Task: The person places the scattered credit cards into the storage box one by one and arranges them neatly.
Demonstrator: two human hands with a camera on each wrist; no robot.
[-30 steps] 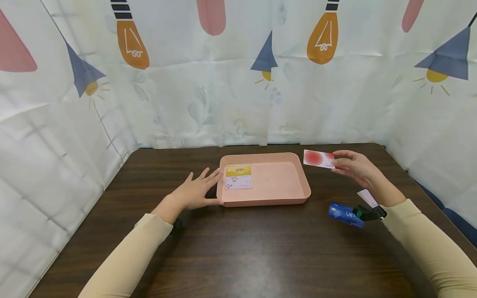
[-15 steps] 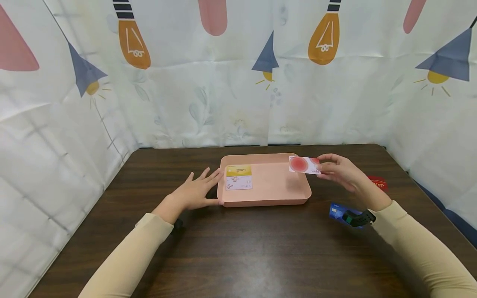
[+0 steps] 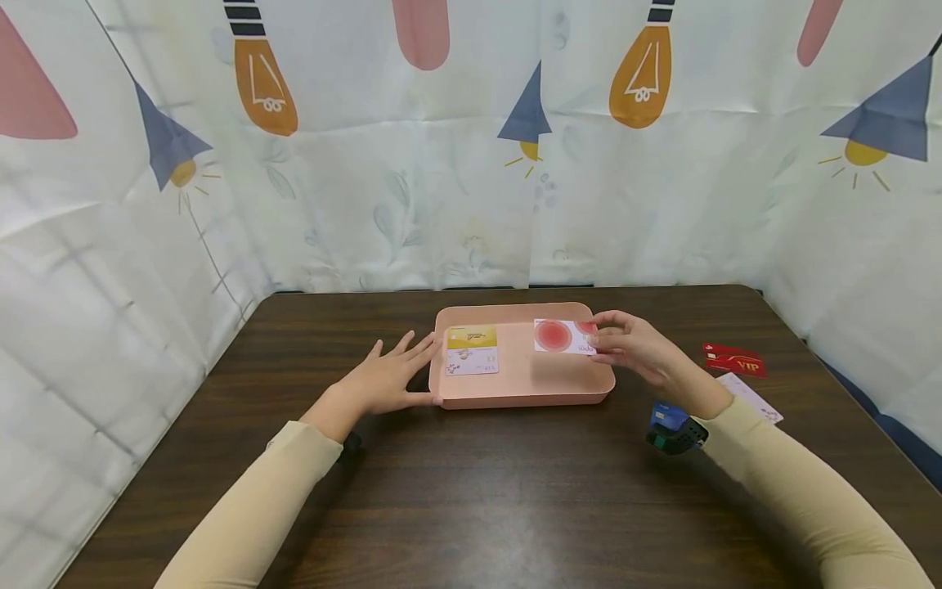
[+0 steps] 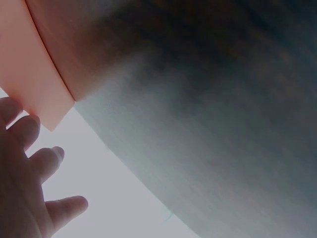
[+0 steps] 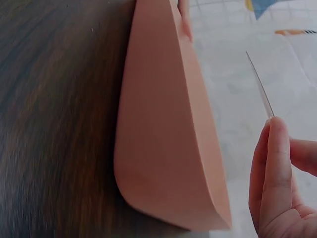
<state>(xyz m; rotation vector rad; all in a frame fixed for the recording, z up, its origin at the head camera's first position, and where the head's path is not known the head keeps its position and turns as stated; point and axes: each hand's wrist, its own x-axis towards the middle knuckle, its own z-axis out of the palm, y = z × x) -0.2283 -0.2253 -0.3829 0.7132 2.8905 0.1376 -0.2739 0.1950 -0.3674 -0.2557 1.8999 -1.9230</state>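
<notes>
My right hand (image 3: pixel 634 350) pinches a white card with red circles (image 3: pixel 563 336) by its right edge, above the right half of a shallow pink tray (image 3: pixel 515 401). In the right wrist view the card (image 5: pixel 260 85) shows edge-on, raised over the tray's rim. At the tray's left end, my left hand (image 3: pixel 384 380) rests with spread fingers touching the rim. Inside the tray, on the left, lie a gold card (image 3: pixel 472 336) and a pale lilac card (image 3: pixel 472 361), one directly above the other. The left wrist view shows the fingers (image 4: pixel 44 163) at the tray's corner (image 4: pixel 49 94).
Right of the tray, a red VIP card (image 3: pixel 734 360), a pale card (image 3: pixel 749 397) and a blue card (image 3: pixel 668 415) lie on the dark wooden table (image 3: pixel 471 499). The right wrist and its black band partly cover the blue one. A patterned curtain (image 3: pixel 441 204) hangs behind.
My right hand has carried the white card with red circles leftward, from beside the tray to above its right half. The red card has come into view. My left hand has stayed put.
</notes>
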